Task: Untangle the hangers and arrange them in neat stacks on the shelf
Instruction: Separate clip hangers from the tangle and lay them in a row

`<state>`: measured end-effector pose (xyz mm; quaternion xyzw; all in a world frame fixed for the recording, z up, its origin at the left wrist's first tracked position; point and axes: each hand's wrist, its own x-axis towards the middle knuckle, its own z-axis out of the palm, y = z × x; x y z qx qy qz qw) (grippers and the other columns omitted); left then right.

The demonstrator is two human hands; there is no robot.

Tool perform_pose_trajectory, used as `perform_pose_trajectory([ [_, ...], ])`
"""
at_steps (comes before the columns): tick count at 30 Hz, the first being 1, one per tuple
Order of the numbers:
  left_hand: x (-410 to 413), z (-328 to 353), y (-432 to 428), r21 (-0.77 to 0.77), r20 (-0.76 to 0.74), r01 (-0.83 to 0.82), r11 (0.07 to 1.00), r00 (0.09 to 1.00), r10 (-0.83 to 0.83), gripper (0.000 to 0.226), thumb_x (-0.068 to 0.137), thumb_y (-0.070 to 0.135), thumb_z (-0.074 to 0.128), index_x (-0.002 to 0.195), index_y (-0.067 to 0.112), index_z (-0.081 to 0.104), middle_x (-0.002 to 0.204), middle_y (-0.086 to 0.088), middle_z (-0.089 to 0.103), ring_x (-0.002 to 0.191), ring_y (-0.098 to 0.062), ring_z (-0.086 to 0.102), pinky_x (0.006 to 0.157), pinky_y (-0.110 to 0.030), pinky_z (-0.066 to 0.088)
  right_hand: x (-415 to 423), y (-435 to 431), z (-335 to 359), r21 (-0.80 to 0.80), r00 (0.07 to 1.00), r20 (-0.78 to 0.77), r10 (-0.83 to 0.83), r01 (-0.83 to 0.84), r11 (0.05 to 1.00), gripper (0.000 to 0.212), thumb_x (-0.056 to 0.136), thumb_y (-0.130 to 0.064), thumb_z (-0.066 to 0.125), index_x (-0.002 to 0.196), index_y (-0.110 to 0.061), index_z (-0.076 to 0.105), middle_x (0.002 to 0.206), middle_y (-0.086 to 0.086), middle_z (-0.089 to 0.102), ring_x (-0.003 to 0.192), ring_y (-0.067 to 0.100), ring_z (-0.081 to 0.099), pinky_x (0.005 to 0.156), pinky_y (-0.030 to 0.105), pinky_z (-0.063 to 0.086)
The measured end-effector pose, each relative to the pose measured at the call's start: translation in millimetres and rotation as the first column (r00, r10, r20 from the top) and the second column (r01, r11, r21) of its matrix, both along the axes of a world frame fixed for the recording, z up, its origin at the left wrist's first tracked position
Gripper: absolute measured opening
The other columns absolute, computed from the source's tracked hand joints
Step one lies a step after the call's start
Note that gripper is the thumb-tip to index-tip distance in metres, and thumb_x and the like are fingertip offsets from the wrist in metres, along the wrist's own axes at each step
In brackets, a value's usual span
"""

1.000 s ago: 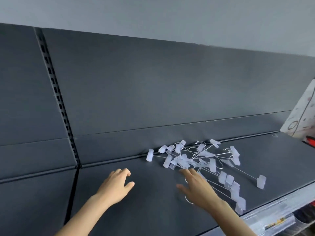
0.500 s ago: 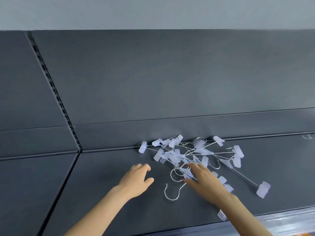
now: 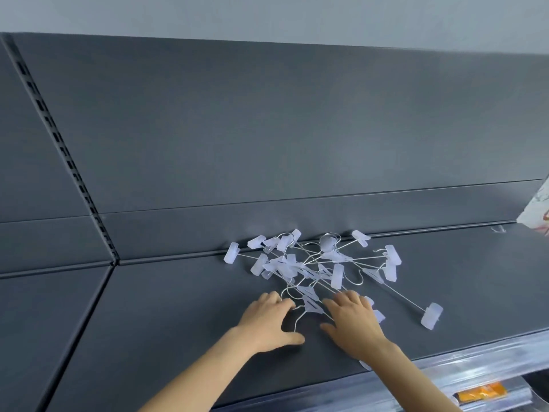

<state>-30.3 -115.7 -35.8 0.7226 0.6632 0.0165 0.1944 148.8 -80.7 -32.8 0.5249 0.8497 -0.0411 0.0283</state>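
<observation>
left hand [image 3: 269,321] and right hand [image 3: 353,321] lie palm-down, fingers spread, seemingly touching the tangled hangers [image 3: 337,275] just beyond them.

Left hand [image 3: 269,322]: palm down, fingers fairly straight and slightly spread, pointing toward 1 o'clock; thumb stuck out toward 4 o'clock.
Right hand [image 3: 353,324]: palm down, fingers loosely spread, pointing toward 11 o'clock; thumb angled out toward 9 o'clock.
Left forearm [image 3: 208,370]: bare, stretched up from 7 o'clock, wrist in line with it.
Right forearm [image 3: 416,379]: bare, stretched up from 5 o'clock, wrist in line with it.
Spacing: hands lay side by side, near each other, thumbs turned inward, not touching.
</observation>
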Motion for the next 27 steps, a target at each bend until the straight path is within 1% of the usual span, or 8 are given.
perform_pose_trajectory([
  [3,-9,1,-3,0.035,-0.001,0.006,0.999,1.0,-0.006,0.048,0.081,0.038,0.058,0.124,0.023,0.043,0.115,-0.001,0.051,0.113,-0.022,0.042,0.091,-0.034,0.038,-5,-5,-7,0.019,1.0,0.002,0.028,-0.028,0.999,0.046,0.09,-0.041,0.044,0.131,-0.02,0.043,0.133,0.001,0.049,0.13,0.023,0.031,0.109,0.036,0.021],
  [7,-35,3,-11,0.062,0.058,-0.039,0.997,0.998,0.036,0.039,0.081,0.027,0.056,0.119,0.025,0.046,0.089,0.008,0.047,0.093,-0.016,0.04,0.078,-0.028,0.033,-11,-4,-8,0.029,0.963,-0.263,0.066,-0.061,0.998,0.029,0.093,-0.029,0.041,0.11,-0.015,0.059,0.113,0.001,0.059,0.113,0.022,0.046,0.097,0.03,0.034],
  [12,-64,3,-20,0.036,0.055,-0.08,0.996,0.995,0.078,0.042,0.077,0.039,0.061,0.117,0.033,0.049,0.094,0.009,0.045,0.095,-0.012,0.039,0.084,-0.026,0.033,-20,9,-10,0.18,0.857,-0.513,0.057,0.043,0.983,0.021,0.087,-0.013,0.052,0.069,-0.008,0.06,0.07,0.002,0.054,0.072,0.025,0.051,0.057,0.031,0.043],
  [15,-72,2,-18,0.074,0.14,-0.132,0.988,0.983,0.121,0.033,0.083,0.044,0.055,0.114,0.03,0.055,0.105,0.009,0.047,0.102,-0.011,0.041,0.091,-0.027,0.035,-31,20,-2,0.265,0.806,-0.591,0.014,0.178,0.948,0.006,0.076,-0.004,0.068,0.072,-0.008,0.068,0.07,0.005,0.059,0.066,0.027,0.055,0.052,0.029,0.043],
  [18,-79,3,-6,0.197,0.195,-0.233,0.952,0.961,0.195,0.028,0.092,0.035,0.046,0.114,0.023,0.058,0.115,0.006,0.051,0.115,-0.012,0.043,0.096,-0.028,0.037,-49,35,3,0.322,0.883,-0.469,0.012,0.158,0.934,0.014,0.071,-0.009,0.073,0.084,-0.01,0.069,0.079,0.006,0.064,0.072,0.031,0.06,0.061,0.037,0.049],
  [21,-84,6,9,0.291,0.158,-0.257,0.921,0.963,0.219,0.031,0.095,0.026,0.042,0.123,0.019,0.054,0.125,0.005,0.05,0.12,-0.014,0.041,0.098,-0.026,0.036,-66,45,5,0.157,0.958,-0.284,-0.029,0.076,0.985,0.014,0.085,-0.019,0.053,0.088,-0.01,0.063,0.091,0.005,0.063,0.095,0.032,0.056,0.082,0.036,0.04],
  [25,-90,12,23,0.406,0.109,-0.227,0.886,0.974,0.199,0.036,0.095,0.022,0.041,0.13,0.015,0.048,0.133,0.004,0.046,0.127,-0.015,0.038,0.102,-0.026,0.033,-70,49,3,0.186,0.966,-0.249,0.071,-0.024,0.982,0.045,0.048,-0.002,0.073,0.045,-0.019,0.032,0.043,-0.003,0.026,0.051,0.02,0.033,0.046,0.018,0.016],
  [27,-93,16,28,0.486,0.099,-0.2,0.851,0.98,0.174,0.037,0.093,0.022,0.046,0.129,0.01,0.05,0.133,0.0,0.05,0.126,-0.018,0.042,0.104,-0.03,0.033,-64,55,2,0.277,0.955,-0.285,0.086,-0.004,0.961,0.046,0.03,0.002,0.078,0.038,-0.019,0.038,0.037,-0.004,0.034,0.044,0.016,0.029,0.045,0.013,0.01],
])
